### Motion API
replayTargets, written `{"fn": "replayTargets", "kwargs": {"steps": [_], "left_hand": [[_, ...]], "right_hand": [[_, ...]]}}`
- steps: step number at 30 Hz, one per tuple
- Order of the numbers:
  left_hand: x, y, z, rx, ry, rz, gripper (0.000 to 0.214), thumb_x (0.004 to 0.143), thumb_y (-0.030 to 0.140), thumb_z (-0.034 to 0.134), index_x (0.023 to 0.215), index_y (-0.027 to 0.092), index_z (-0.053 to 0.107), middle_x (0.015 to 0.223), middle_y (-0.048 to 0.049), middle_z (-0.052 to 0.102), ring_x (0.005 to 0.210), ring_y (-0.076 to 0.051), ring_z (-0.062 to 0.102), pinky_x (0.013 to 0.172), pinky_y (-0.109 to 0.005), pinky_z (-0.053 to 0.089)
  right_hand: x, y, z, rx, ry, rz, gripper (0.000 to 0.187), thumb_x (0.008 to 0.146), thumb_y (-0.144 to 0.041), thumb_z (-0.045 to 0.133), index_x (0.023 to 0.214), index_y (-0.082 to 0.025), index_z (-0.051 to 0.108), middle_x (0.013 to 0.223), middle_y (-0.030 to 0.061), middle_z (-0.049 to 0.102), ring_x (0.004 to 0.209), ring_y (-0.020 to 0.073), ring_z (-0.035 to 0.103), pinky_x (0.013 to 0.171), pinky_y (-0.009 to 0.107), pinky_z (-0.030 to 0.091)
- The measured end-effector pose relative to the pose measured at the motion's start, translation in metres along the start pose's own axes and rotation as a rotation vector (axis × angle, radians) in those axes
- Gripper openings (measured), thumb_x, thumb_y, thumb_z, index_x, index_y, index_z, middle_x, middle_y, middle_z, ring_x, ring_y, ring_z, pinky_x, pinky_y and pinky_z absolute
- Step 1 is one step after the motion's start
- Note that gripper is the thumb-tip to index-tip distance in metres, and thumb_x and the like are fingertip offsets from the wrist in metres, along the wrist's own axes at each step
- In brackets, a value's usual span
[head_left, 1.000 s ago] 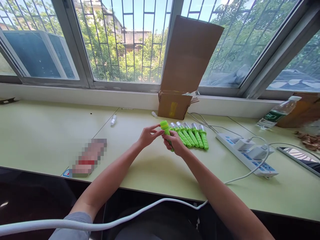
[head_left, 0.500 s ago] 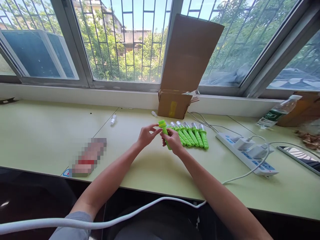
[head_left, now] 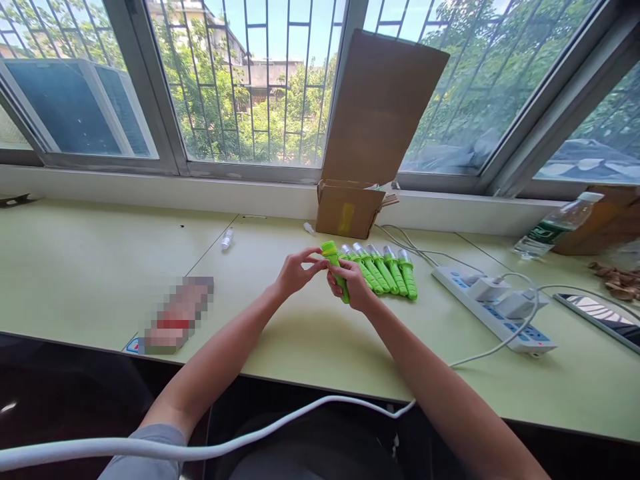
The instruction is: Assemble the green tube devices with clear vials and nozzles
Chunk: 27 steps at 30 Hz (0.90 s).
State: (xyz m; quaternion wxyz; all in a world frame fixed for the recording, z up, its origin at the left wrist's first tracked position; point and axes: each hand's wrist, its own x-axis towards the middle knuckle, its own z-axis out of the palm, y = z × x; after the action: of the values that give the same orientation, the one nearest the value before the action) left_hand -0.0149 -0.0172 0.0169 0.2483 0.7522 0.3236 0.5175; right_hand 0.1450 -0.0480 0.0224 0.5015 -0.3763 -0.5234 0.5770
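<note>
A green plastic flashlight (head_left: 329, 251) with a ribbed rim at its wide end is held tilted above the table, that end up and to the left. My right hand (head_left: 354, 285) is closed around its handle. The thumb and fingertips of my left hand (head_left: 299, 270) pinch at the left side of its upper part. Just behind and right of my right hand, several matching green flashlights (head_left: 384, 275) with clear caps lie side by side in a row. My right hand partly hides the nearest ones.
Behind my hands stands an open cardboard box (head_left: 345, 208). Small clear plastic pieces, one a clear cap (head_left: 227, 239), lie on the table. Rightward are a power strip (head_left: 493, 310) with cables, a phone-like slab (head_left: 600, 317) and a water bottle (head_left: 555, 227). A white cable (head_left: 260, 427) crosses in front.
The held flashlight and my right hand have shifted slightly right and down, with the flashlight's wide end turned a little. My left hand has followed slightly to the right.
</note>
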Motion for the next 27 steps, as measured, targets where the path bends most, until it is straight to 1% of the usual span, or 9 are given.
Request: {"fn": "replayTargets", "kwargs": {"steps": [8, 10, 12, 15, 17, 20, 22, 24, 27], "left_hand": [[-0.001, 0.0, 0.001, -0.043, -0.016, -0.026, 0.034, 0.081, 0.042, 0.063, 0.109, 0.022, 0.062, 0.085, -0.0038, 0.074, 0.082, -0.019, 0.07, 0.084, -0.033, 0.051], [-0.001, -0.001, 0.001, -0.043, -0.011, -0.037, 0.033, 0.082, 0.042, 0.062, 0.108, 0.022, 0.062, 0.086, -0.0038, 0.074, 0.082, -0.019, 0.07, 0.084, -0.033, 0.051], [-0.001, -0.001, 0.002, -0.024, 0.014, -0.043, 0.03, 0.082, 0.041, 0.061, 0.105, 0.022, 0.062, 0.09, -0.0039, 0.074, 0.085, -0.019, 0.07, 0.084, -0.033, 0.051], [-0.002, -0.004, 0.003, 0.034, 0.095, -0.023, 0.026, 0.081, 0.039, 0.063, 0.1, 0.023, 0.063, 0.097, -0.0042, 0.072, 0.093, -0.02, 0.068, 0.084, -0.033, 0.052], [-0.002, -0.006, 0.004, 0.061, 0.141, -0.01, 0.024, 0.081, 0.038, 0.064, 0.099, 0.023, 0.063, 0.099, -0.0042, 0.071, 0.097, -0.02, 0.067, 0.084, -0.033, 0.052], [-0.002, -0.01, 0.005, 0.072, 0.156, 0.011, 0.023, 0.082, 0.038, 0.062, 0.099, 0.023, 0.062, 0.097, -0.0042, 0.072, 0.095, -0.02, 0.068, 0.084, -0.033, 0.053], [-0.002, -0.01, 0.004, 0.078, 0.15, 0.028, 0.023, 0.083, 0.038, 0.061, 0.1, 0.023, 0.062, 0.098, -0.0044, 0.072, 0.095, -0.019, 0.068, 0.084, -0.033, 0.053], [-0.002, -0.01, 0.004, 0.091, 0.146, 0.033, 0.023, 0.083, 0.038, 0.061, 0.101, 0.024, 0.062, 0.098, -0.0044, 0.071, 0.096, -0.02, 0.067, 0.085, -0.033, 0.053], [-0.002, -0.009, 0.003, 0.092, 0.137, 0.034, 0.024, 0.083, 0.037, 0.061, 0.103, 0.024, 0.061, 0.099, -0.0046, 0.071, 0.097, -0.02, 0.067, 0.085, -0.034, 0.053]], "right_hand": [[0.001, -0.006, -0.007, 0.171, -0.178, 0.151, 0.026, 0.073, -0.037, 0.063, 0.065, -0.019, 0.046, 0.048, -0.006, 0.039, 0.034, 0.0046, 0.024, 0.032, 0.02, 0.015], [0.001, -0.007, -0.008, 0.183, -0.202, 0.157, 0.025, 0.074, -0.038, 0.063, 0.067, -0.019, 0.047, 0.049, -0.0059, 0.041, 0.035, 0.0044, 0.024, 0.032, 0.02, 0.016], [0.001, -0.005, -0.008, 0.151, -0.194, 0.135, 0.026, 0.074, -0.04, 0.064, 0.071, -0.019, 0.048, 0.051, -0.0052, 0.045, 0.035, 0.005, 0.03, 0.032, 0.019, 0.022], [0.002, 0.001, -0.003, -0.01, -0.131, 0.059, 0.032, 0.074, -0.048, 0.064, 0.077, -0.02, 0.049, 0.056, -0.0027, 0.054, 0.039, 0.0091, 0.044, 0.036, 0.022, 0.035], [0.003, 0.006, 0.001, -0.14, -0.088, -0.004, 0.036, 0.076, -0.054, 0.062, 0.079, -0.02, 0.049, 0.058, -0.0021, 0.057, 0.041, 0.0101, 0.048, 0.038, 0.023, 0.04], [0.006, 0.013, 0.005, -0.254, 0.023, -0.1, 0.039, 0.08, -0.059, 0.054, 0.081, -0.021, 0.049, 0.055, -0.0049, 0.052, 0.036, 0.0074, 0.042, 0.032, 0.02, 0.034], [0.007, 0.017, 0.006, -0.313, 0.12, -0.161, 0.039, 0.079, -0.06, 0.055, 0.085, -0.022, 0.05, 0.054, -0.0063, 0.049, 0.033, 0.0067, 0.04, 0.029, 0.019, 0.029], [0.008, 0.018, 0.005, -0.368, 0.197, -0.224, 0.041, 0.077, -0.06, 0.058, 0.089, -0.022, 0.052, 0.054, -0.0065, 0.049, 0.031, 0.0068, 0.04, 0.028, 0.019, 0.029], [0.009, 0.019, 0.004, -0.411, 0.234, -0.277, 0.041, 0.076, -0.061, 0.058, 0.086, -0.021, 0.054, 0.052, -0.0056, 0.05, 0.031, 0.0076, 0.041, 0.029, 0.02, 0.031]]}}
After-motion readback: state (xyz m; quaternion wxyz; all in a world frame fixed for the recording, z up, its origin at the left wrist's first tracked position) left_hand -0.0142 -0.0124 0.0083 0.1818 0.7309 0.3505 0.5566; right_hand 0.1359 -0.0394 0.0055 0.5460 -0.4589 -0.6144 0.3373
